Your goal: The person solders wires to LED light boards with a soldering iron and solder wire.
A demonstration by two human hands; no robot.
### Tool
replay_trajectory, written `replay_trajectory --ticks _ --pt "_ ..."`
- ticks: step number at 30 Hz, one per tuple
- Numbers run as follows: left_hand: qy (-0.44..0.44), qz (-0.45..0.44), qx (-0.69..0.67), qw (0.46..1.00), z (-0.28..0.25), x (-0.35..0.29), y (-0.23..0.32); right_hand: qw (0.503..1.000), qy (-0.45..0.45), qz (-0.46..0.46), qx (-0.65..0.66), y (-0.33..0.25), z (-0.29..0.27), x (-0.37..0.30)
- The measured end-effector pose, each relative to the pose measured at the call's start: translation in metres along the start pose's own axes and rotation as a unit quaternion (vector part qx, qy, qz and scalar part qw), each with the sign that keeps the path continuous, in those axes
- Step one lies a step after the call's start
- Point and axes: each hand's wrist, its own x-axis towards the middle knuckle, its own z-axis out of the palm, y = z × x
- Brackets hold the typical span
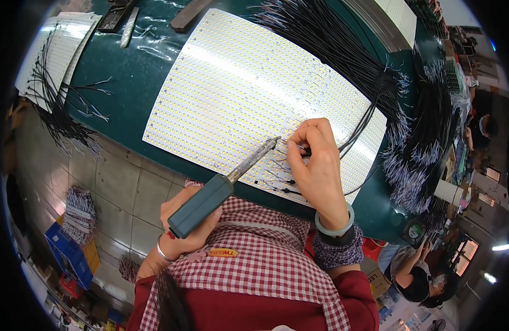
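A soldering iron (202, 205) with a green handle is gripped in my left hand (195, 237), its metal barrel pointing up and right. Its tip is over the white LED board (210, 105), close to my right fingertips; whether it touches the board I cannot tell. My right hand (319, 163) is closed in a pinch on a black cable (305, 151), low over the board's lower right part. Below that hand, more black cable ends (287, 191) with thin bare leads lie along the board's near edge. The pinched wire tips are mostly hidden by my fingers.
Thick bundles of black cables (342, 44) lie behind and right of the board on the green table (122, 71). More boards (69, 41) with cables hang over the table's left end. A blue crate (69, 256) stands on the floor. Another person (417, 276) sits at the right.
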Motion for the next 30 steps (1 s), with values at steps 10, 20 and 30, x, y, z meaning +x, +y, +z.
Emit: replay_trajectory --ticks 10,20,30 --pt "0.000 -0.023 -0.022 0.999 0.004 0.002 0.001 1.000 0.004 -0.013 -0.018 0.004 0.002 0.000" --pt "0.023 -0.027 -0.003 0.999 -0.002 -0.020 -0.007 0.999 -0.002 -0.014 -0.032 0.005 0.001 0.000" --pt "0.081 -0.084 -0.098 0.988 0.000 -0.016 -0.023 0.995 -0.055 -0.011 -0.081 -0.008 -0.010 0.010"
